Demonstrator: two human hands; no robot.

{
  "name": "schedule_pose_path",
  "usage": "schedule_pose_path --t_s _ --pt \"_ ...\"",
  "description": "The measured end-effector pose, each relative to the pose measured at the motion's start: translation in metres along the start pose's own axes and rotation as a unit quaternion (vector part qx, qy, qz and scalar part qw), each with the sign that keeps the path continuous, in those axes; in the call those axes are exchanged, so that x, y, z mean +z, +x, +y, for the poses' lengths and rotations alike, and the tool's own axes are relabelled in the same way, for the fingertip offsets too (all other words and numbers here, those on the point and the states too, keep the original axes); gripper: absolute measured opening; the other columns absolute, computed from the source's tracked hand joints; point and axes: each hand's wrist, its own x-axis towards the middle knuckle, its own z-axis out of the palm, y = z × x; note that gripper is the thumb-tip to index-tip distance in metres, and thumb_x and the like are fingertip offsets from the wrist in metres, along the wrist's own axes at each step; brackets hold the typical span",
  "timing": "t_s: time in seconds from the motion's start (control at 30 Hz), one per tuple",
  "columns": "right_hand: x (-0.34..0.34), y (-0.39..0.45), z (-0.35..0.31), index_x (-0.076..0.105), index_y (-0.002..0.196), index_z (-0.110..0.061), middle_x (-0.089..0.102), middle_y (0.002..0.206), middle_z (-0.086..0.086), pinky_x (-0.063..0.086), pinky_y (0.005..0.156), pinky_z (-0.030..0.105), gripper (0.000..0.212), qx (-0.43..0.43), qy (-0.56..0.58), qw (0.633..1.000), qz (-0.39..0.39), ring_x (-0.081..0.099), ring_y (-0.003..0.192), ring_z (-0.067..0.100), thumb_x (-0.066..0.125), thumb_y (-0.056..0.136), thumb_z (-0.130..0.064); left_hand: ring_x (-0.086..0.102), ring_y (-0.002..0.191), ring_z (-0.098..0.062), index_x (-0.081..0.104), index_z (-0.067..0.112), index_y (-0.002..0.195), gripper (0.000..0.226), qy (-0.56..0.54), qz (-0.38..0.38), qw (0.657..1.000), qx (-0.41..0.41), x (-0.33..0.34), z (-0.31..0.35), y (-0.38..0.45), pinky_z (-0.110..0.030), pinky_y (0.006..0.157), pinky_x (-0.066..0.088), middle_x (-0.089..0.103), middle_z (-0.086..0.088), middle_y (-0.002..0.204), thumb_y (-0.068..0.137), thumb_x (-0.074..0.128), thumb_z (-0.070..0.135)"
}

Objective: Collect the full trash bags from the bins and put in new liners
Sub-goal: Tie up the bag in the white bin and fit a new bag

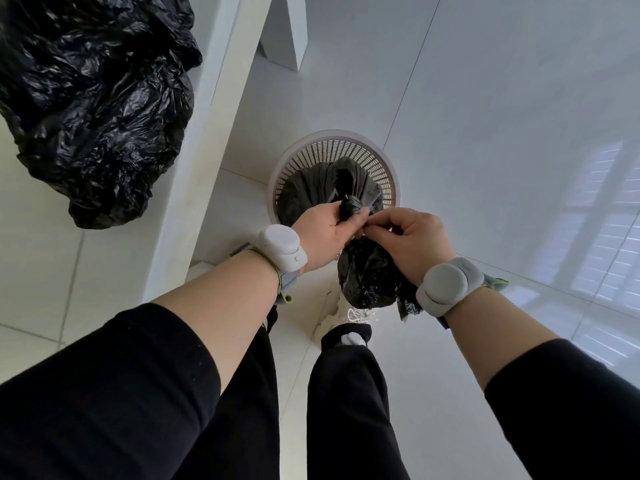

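White glossy floor tiles [485, 133] are filling most of the view, and a white table [204, 109] is running along the left side, carrying a big stuffed black trash bag [93, 98] that is probably waiting there to be taken away. On the floor beside the table a round white mesh bin [334, 154] is standing, with a dark bag [322, 188] sitting inside it. Above the near rim of the bin the person is holding a small black bag bundle [367, 275], which is hanging down in front of the legs. The left hand [329, 233] is gripping the twisted top of the plastic with curled fingers, and the right hand [408, 244] is pinching the plastic just beside it with its fingertips, so both hands are closed on the same bundle. I think the hands are working close together like this in order to tie or to separate the thin film, but which one I cannot tell. Both wrists are wearing grey wristbands [446, 282].
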Motion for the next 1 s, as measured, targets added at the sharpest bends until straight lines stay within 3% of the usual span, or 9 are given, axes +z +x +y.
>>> schedule_pose_path --t_s 0.1,0.2,0.27,0.4,0.47,0.53,0.6,0.73,1.0 --pt "0.002 0.003 0.004 0.073 0.081 -0.025 0.061 0.068 -0.020 0.042 0.061 0.008 0.006 0.001 -0.026 1.000 -0.005 0.052 0.060 -0.003 0.072 0.079 -0.019 0.061 0.065 -0.016 0.068 0.012 0.089 0.032 -0.115 0.064 0.991 -0.016 -0.001 -0.003 0.002 -0.031 0.071 0.051 0.066 -0.003 0.074 0.098 0.047 0.035" --pt "0.003 0.006 0.007 0.073 0.080 -0.019 0.057 0.069 -0.018 0.037 0.060 0.004 0.005 -0.002 -0.043 0.998 -0.055 0.050 0.060 -0.009 0.074 0.077 -0.015 0.064 0.065 -0.019 0.073 0.014 0.091 0.016 -0.255 0.096 0.960 -0.069 -0.003 -0.009 0.002 -0.035 0.074 0.057 0.071 -0.006 0.078 0.093 0.058 0.014" --pt "0.004 0.008 0.009 0.074 0.084 -0.018 0.058 0.076 -0.017 0.036 0.061 0.003 0.011 -0.013 -0.050 0.997 -0.058 0.049 0.061 -0.012 0.074 0.076 -0.010 0.068 0.075 -0.029 0.076 0.012 0.089 0.012 -0.207 0.072 0.974 -0.057 -0.004 -0.013 0.002 -0.036 0.081 0.058 0.074 -0.010 0.084 0.084 0.067 0.004" --pt "0.008 0.014 0.006 0.062 0.118 -0.032 0.061 0.093 -0.026 0.040 0.065 0.008 0.043 -0.038 -0.039 0.998 -0.034 0.047 0.056 -0.001 0.060 0.083 -0.006 0.065 0.082 -0.022 0.075 0.012 0.077 0.015 -0.006 0.019 0.999 0.040 -0.008 -0.015 0.000 -0.034 0.084 0.052 0.068 0.000 0.081 0.076 0.071 -0.002" --pt "0.013 0.018 0.004 0.055 0.127 -0.038 0.065 0.106 -0.026 0.047 0.078 0.014 0.049 -0.043 -0.042 0.995 -0.083 0.054 0.070 -0.003 0.053 0.089 -0.007 0.062 0.083 -0.026 0.071 0.009 0.074 0.017 0.067 0.009 0.994 0.085 -0.008 -0.014 -0.001 -0.041 0.081 0.050 0.062 -0.001 0.081 0.074 0.064 -0.007" --pt "0.020 0.020 0.004 0.058 0.123 -0.040 0.068 0.108 -0.017 0.048 0.092 0.025 0.039 -0.027 -0.058 0.990 -0.127 0.061 0.095 0.002 0.048 0.095 -0.015 0.058 0.082 -0.029 0.067 0.008 0.075 0.017 0.110 0.035 0.987 0.111 -0.007 -0.015 0.000 -0.045 0.075 0.048 0.055 -0.001 0.081 0.073 0.060 -0.007" --pt "0.025 0.020 0.006 0.063 0.117 -0.038 0.070 0.105 -0.013 0.048 0.093 0.029 0.033 -0.009 -0.055 0.989 -0.137 0.061 0.100 0.008 0.047 0.096 -0.018 0.056 0.079 -0.027 0.065 0.009 0.078 0.016 0.118 0.083 0.981 0.131 -0.007 -0.018 0.000 -0.046 0.070 0.048 0.049 0.002 0.080 0.073 0.060 -0.005" --pt "0.031 0.021 0.011 0.062 0.117 -0.037 0.067 0.093 -0.011 0.043 0.076 0.012 0.034 -0.004 -0.049 0.989 -0.136 0.059 0.088 0.007 0.050 0.093 -0.016 0.057 0.076 -0.024 0.067 0.010 0.084 0.021 0.083 0.151 0.974 0.148 0.000 -0.027 0.002 -0.043 0.066 0.050 0.052 0.000 0.083 0.071 0.064 -0.005" --pt "0.037 0.031 0.019 0.068 0.088 -0.028 0.062 0.077 -0.018 0.041 0.066 0.006 0.009 0.047 -0.032 0.996 -0.075 0.056 0.074 -0.002 0.063 0.086 -0.021 0.060 0.079 -0.014 0.073 0.012 0.083 0.012 0.023 0.194 0.970 0.143 0.007 -0.040 0.005 -0.031 0.072 0.051 0.061 0.003 0.085 0.073 0.075 0.004"
